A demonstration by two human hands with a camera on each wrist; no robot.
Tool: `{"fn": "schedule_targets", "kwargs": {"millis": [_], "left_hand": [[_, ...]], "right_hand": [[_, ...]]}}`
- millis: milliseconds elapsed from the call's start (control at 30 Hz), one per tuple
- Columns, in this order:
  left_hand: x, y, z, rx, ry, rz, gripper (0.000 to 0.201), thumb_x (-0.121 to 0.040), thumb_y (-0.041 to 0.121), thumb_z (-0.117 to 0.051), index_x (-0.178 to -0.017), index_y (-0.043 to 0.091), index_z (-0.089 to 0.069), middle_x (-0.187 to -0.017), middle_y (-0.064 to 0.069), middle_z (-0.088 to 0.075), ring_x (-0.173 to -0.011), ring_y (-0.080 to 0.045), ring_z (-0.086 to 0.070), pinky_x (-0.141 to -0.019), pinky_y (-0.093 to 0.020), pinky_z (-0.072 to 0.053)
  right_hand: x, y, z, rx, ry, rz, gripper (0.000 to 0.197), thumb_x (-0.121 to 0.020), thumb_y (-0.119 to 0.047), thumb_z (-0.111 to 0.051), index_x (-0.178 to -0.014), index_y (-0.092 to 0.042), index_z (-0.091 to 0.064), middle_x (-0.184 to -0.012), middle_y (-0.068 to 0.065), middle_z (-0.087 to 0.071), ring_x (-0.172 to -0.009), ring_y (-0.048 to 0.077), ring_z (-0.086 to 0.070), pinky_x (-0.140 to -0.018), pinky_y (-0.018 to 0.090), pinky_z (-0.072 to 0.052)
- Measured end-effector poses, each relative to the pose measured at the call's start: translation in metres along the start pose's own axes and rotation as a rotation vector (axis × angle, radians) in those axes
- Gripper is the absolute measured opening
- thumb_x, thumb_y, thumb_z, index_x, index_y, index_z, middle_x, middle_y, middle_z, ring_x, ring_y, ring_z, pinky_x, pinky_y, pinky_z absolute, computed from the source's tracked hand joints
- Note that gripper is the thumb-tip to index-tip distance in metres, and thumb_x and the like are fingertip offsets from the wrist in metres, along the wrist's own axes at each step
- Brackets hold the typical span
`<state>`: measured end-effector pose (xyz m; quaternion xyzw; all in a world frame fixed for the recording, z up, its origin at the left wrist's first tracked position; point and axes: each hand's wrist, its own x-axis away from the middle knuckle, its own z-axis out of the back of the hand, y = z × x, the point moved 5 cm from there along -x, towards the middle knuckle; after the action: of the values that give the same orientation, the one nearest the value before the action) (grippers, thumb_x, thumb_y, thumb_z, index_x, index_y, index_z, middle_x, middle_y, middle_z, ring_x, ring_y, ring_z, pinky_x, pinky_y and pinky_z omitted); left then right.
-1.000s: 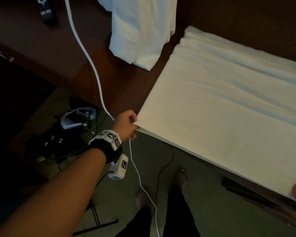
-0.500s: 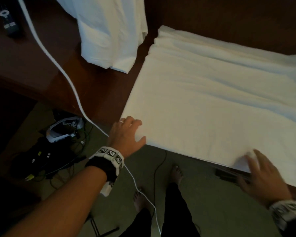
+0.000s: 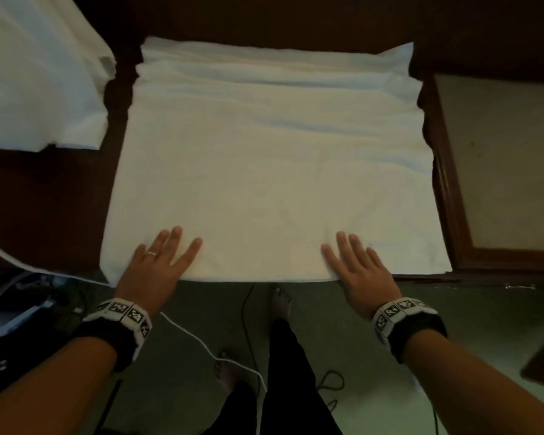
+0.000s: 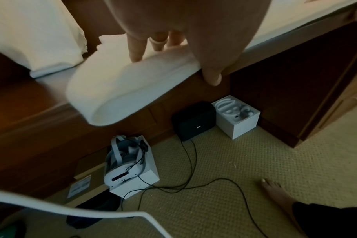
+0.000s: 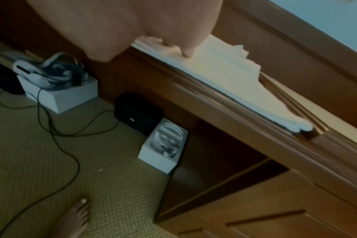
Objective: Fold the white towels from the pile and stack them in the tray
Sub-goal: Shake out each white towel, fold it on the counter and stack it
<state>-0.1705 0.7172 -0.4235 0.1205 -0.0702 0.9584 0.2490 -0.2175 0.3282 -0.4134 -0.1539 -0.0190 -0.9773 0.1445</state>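
A large white towel (image 3: 274, 171) lies spread flat on the dark wooden table, its near edge along the table's front. My left hand (image 3: 157, 262) rests flat on the towel's near left part, fingers straight and spread. My right hand (image 3: 358, 265) lies flat on the near right part in the same way. In the left wrist view the left hand's fingers (image 4: 136, 48) press the towel's folded corner (image 4: 112, 90). The right wrist view shows the towel's layered edge (image 5: 224, 77) under my palm. A pile of white towels (image 3: 38, 89) sits at the far left.
A wooden tray (image 3: 500, 171) with a pale base stands to the right of the towel. A white cable (image 3: 29, 268) runs off the table's left edge. On the carpet below are a headset on a white box (image 4: 126, 162), a black case (image 4: 194, 120) and loose cords.
My left hand has let go of the towel's corner and now lies flat on it. My right hand has come onto the towel's near right part. The view has swung to face the towel squarely.
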Motion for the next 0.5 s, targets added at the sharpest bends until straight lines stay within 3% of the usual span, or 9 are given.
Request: {"fn": "schedule_targets", "kwargs": {"millis": [67, 167, 233, 300, 367, 433, 500], "left_hand": [[0.005, -0.002, 0.003, 0.033, -0.021, 0.011, 0.119, -0.055, -0.006, -0.084, -0.157, 0.023, -0.03, -0.157, -0.021, -0.034, -0.138, -0.043, -0.044, -0.098, -0.061, -0.045], [0.006, -0.001, 0.017, 0.063, -0.07, 0.048, 0.096, -0.061, -0.005, -0.083, -0.148, 0.013, -0.046, -0.153, -0.02, -0.041, -0.136, -0.041, -0.047, -0.099, -0.059, -0.046], [0.003, 0.0, 0.027, -0.022, -0.09, 0.063, 0.086, -0.049, -0.008, -0.089, -0.13, 0.003, -0.063, -0.137, -0.027, -0.057, -0.119, -0.048, -0.06, -0.088, -0.062, -0.054], [-0.001, 0.002, 0.04, -0.039, -0.086, 0.094, 0.074, -0.045, -0.011, -0.089, -0.115, -0.001, -0.068, -0.115, -0.03, -0.066, -0.099, -0.05, -0.066, -0.075, -0.061, -0.058], [-0.004, 0.004, 0.057, -0.014, -0.121, 0.122, 0.058, -0.065, -0.003, -0.083, -0.119, 0.004, -0.063, -0.109, -0.021, -0.066, -0.094, -0.041, -0.066, -0.075, -0.051, -0.059], [-0.005, 0.002, 0.06, -0.022, -0.151, 0.176, 0.046, -0.085, 0.009, -0.069, -0.128, 0.014, -0.053, -0.114, -0.011, -0.063, -0.098, -0.029, -0.063, -0.076, -0.039, -0.055], [-0.007, 0.001, 0.072, 0.028, -0.108, 0.263, 0.037, -0.089, 0.01, -0.061, -0.125, 0.014, -0.053, -0.11, -0.01, -0.062, -0.096, -0.029, -0.059, -0.067, -0.039, -0.048]], "right_hand": [[0.004, 0.008, 0.003, -0.028, 0.006, 0.019, 0.096, -0.065, 0.001, -0.069, -0.152, -0.016, -0.035, -0.158, 0.016, -0.031, -0.141, 0.039, -0.036, -0.103, 0.053, -0.042], [0.006, 0.025, 0.01, -0.022, 0.0, 0.006, 0.084, -0.063, 0.003, -0.075, -0.143, -0.011, -0.05, -0.152, 0.016, -0.041, -0.136, 0.039, -0.044, -0.101, 0.055, -0.046], [0.007, 0.042, 0.021, -0.009, -0.005, -0.092, 0.077, -0.065, 0.004, -0.077, -0.138, -0.008, -0.054, -0.149, 0.02, -0.044, -0.133, 0.044, -0.047, -0.1, 0.057, -0.046], [0.012, 0.06, 0.03, -0.021, -0.022, -0.221, 0.07, -0.08, 0.002, -0.068, -0.144, -0.01, -0.044, -0.154, 0.021, -0.035, -0.139, 0.045, -0.037, -0.108, 0.055, -0.038], [0.014, 0.073, 0.035, -0.064, -0.098, -0.289, 0.062, -0.089, -0.002, -0.056, -0.147, -0.016, -0.037, -0.156, 0.017, -0.03, -0.138, 0.041, -0.036, -0.107, 0.051, -0.039], [0.013, 0.076, 0.044, -0.126, -0.095, -0.29, 0.051, -0.089, -0.001, -0.055, -0.136, -0.018, -0.047, -0.142, 0.012, -0.043, -0.118, 0.034, -0.05, -0.091, 0.049, -0.052], [0.011, 0.077, 0.056, -0.14, -0.114, -0.312, 0.036, -0.09, 0.0, -0.054, -0.123, -0.017, -0.058, -0.123, 0.01, -0.056, -0.102, 0.03, -0.059, -0.082, 0.045, -0.054]]}}
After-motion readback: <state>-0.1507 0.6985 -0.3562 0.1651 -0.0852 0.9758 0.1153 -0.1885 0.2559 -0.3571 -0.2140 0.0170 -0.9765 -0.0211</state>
